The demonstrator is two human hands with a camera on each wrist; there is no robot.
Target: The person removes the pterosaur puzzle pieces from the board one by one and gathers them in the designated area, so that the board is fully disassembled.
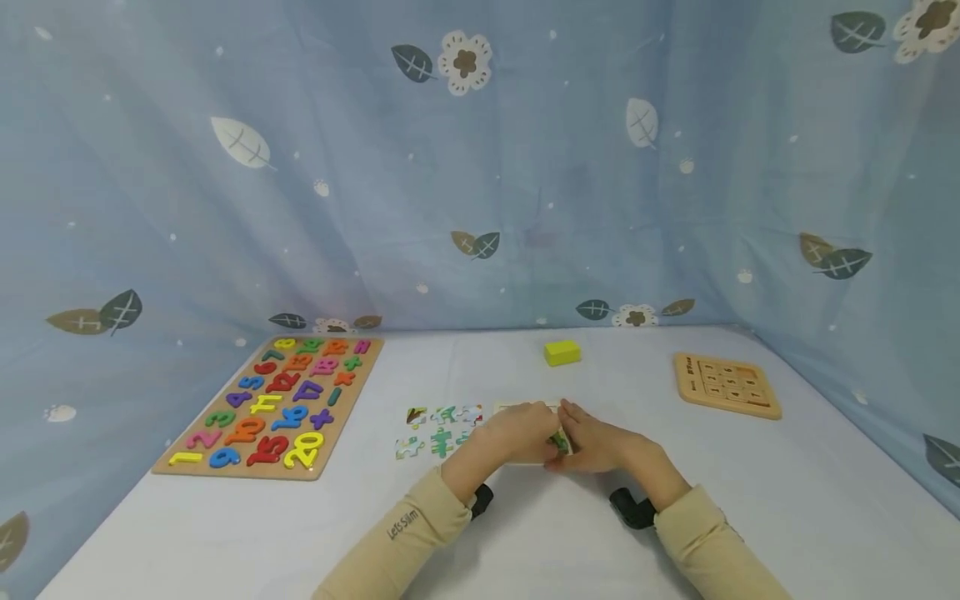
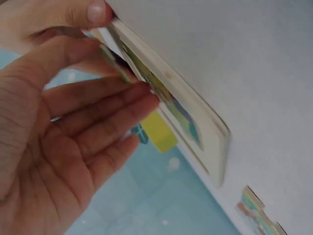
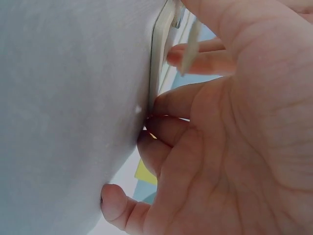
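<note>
A shallow jigsaw tray (image 2: 215, 134) with a light rim and a partly seen coloured picture inside lies flat on the table, largely covered by both hands in the head view. My left hand (image 1: 527, 433) is over the tray and pinches a jigsaw piece (image 2: 115, 62) between thumb and index finger, tilted up from the tray; its other fingers reach over the picture. My right hand (image 1: 600, 442) holds the tray's right end, with the thumb on the near edge and the fingers bent along the far side. How the piece's underside meets the tray is hidden.
Several loose jigsaw pieces (image 1: 441, 442) lie left of the tray. Farther left is a number board (image 1: 330, 454) with colourful digits. A yellow block (image 1: 562, 352) sits behind the tray, and a wooden sliding number puzzle (image 1: 727, 406) lies at the right. A patterned curtain (image 1: 525, 167) hangs behind.
</note>
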